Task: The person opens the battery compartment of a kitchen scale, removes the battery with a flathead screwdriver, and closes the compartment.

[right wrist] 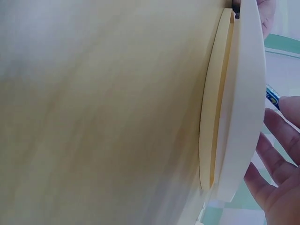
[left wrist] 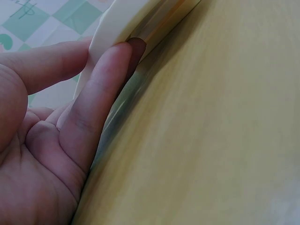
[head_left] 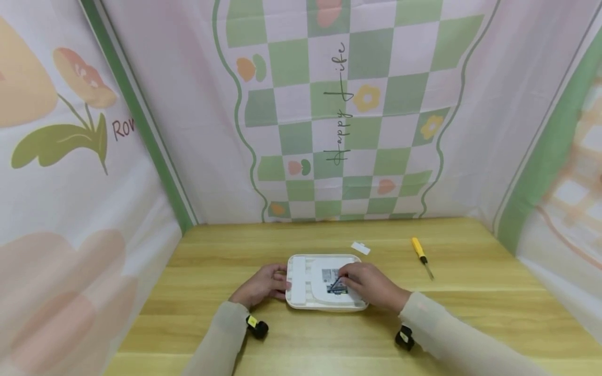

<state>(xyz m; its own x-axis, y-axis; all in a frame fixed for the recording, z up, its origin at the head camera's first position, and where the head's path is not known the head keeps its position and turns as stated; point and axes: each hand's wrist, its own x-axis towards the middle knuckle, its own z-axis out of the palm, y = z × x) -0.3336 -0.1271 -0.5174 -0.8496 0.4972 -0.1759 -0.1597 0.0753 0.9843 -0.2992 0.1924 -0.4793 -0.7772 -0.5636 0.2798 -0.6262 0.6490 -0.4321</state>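
A flat white device with rounded corners lies on the table, with an open battery compartment and a grey label facing up. My left hand holds its left edge, and the left wrist view shows the thumb and fingers gripping the rim. Over the compartment, my right hand pinches a slim dark battery, which stands tilted with its lower end at the opening. The other right fingers are beside the device's right edge. What lies deeper in the compartment is too small to tell.
A small white cover lies behind the device. Further right is a screwdriver with a yellow handle, its metal tip toward me. Printed cloth hangs along the back and both sides of the wooden table.
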